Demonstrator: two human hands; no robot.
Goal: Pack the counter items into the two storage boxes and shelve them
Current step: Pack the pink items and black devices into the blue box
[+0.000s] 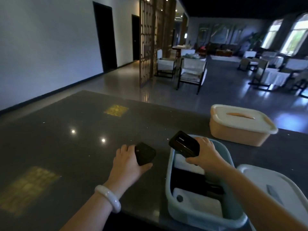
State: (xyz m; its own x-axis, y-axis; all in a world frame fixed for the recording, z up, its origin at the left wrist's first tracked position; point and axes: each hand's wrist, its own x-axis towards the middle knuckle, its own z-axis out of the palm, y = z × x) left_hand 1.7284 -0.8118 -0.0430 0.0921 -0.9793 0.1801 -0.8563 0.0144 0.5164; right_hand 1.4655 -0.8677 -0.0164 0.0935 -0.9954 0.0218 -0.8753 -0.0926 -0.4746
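my right hand (205, 153) grips the black power bank (184, 144); i should lower it flat into the blue box (170, 184). my left hand (129, 160) grips, probably, a dark phone (145, 153).

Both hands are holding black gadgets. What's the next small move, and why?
Probably lower the Anker power bank in the right hand into the open blue storage box: it hangs tilted over the box's far end. The black device in the left hand, beside the box, can follow.
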